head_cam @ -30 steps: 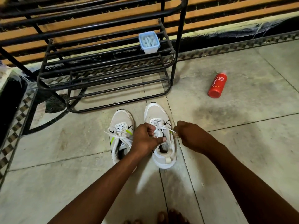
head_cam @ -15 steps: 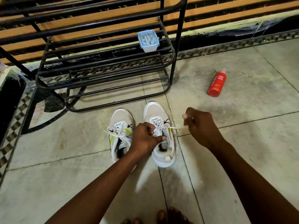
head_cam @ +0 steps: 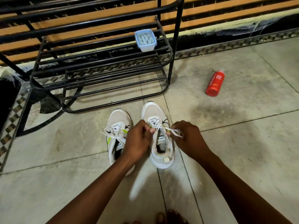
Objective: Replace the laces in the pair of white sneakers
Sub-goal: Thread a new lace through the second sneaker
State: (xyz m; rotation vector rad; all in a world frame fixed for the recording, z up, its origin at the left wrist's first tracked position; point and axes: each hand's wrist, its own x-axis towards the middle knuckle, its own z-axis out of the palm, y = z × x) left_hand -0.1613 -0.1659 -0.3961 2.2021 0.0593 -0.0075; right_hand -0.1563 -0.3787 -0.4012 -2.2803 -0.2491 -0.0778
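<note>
Half a second before, the right hand (head_cam: 188, 139) had been lifted out to the side of the right sneaker (head_cam: 159, 136); it had since dropped back in close beside that shoe's collar, its fingers pinching a loop of the white lace (head_cam: 175, 132) that trailed from the upper eyelets. Meanwhile the left hand (head_cam: 137, 141) had stayed on the other side of the same shoe, fingers curled and pinching the lace at the tongue. Just to the left of that shoe stood the left sneaker (head_cam: 118, 135), laced, with its lace ends loose, partly hidden by the left wrist. Beyond both toes stood a black metal shoe rack (head_cam: 100, 62), and a small lidded plastic tub (head_cam: 145, 40) rested on its upper shelf. Well to the right of the right sneaker, a red bottle (head_cam: 215, 84) lay on the tiled floor (head_cam: 242, 143).
</note>
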